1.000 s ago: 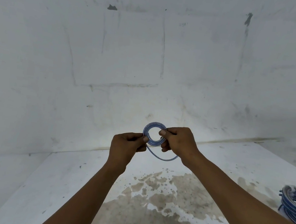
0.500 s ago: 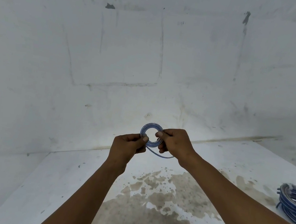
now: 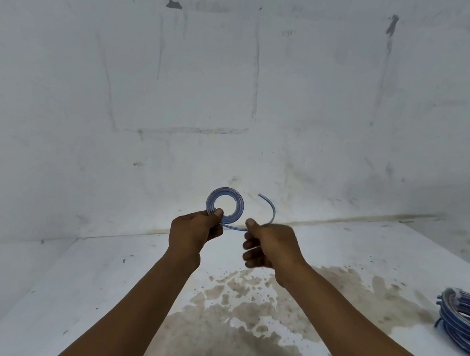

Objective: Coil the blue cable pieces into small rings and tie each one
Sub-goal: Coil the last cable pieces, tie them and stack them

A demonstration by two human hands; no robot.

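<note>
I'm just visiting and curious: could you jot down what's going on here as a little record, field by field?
Scene: a person's two bare hands over a stained white surface beside a white wall
Left hand: pinches the small blue cable ring at its lower edge
Right hand: grips the loose tail leading off the ring
Tail: curves up past the right hand, end free
Tie: not yet done
Elsewhere: a larger bundle of blue cable lies at the right edge

Small blue cable ring upright, held aloft — loose tail curling right.
</note>
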